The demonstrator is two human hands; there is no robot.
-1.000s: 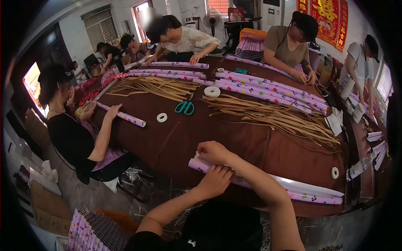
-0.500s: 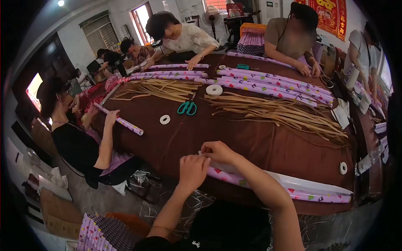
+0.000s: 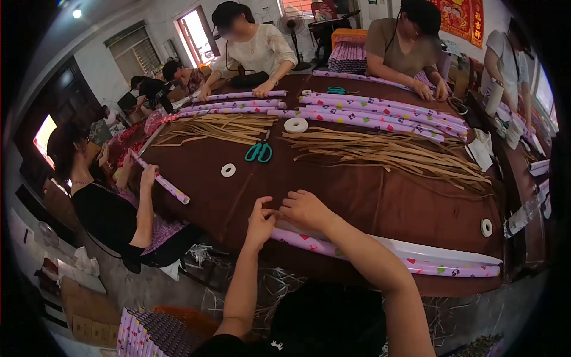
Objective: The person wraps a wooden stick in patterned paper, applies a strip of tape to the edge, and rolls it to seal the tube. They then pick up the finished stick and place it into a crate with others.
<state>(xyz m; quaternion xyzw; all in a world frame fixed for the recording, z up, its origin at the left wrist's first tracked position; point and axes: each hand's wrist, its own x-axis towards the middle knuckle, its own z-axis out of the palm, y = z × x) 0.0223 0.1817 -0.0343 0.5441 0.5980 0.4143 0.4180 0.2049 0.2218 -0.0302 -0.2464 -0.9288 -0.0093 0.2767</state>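
Note:
Along the near table edge lies a purple patterned paper roll (image 3: pixel 443 269) with a white flap showing along its far side. My left hand (image 3: pixel 262 225) is at the roll's left end, thumb and fingers bent and close together. Just right of it, my right hand (image 3: pixel 304 209) is bent over the white flap, its fingertips near my left fingers. Whatever lies between the fingertips is too small to make out. Beyond the hands are teal-handled scissors (image 3: pixel 259 153), a white tape roll (image 3: pixel 228 170) and a larger one (image 3: pixel 295 125).
Brown strips (image 3: pixel 386 156) lie across the table, with finished purple rolls (image 3: pixel 380 113) behind. Another tape roll (image 3: pixel 486 227) is at the right. A person at the left holds a purple roll (image 3: pixel 169 187). More people work across the table. Bundled rolls (image 3: pixel 140 333) stand below left.
My left hand has turned, its index finger now raised, and shifted slightly left. My right hand has moved slightly up. The view has shifted a little, and the left person's roll is lower.

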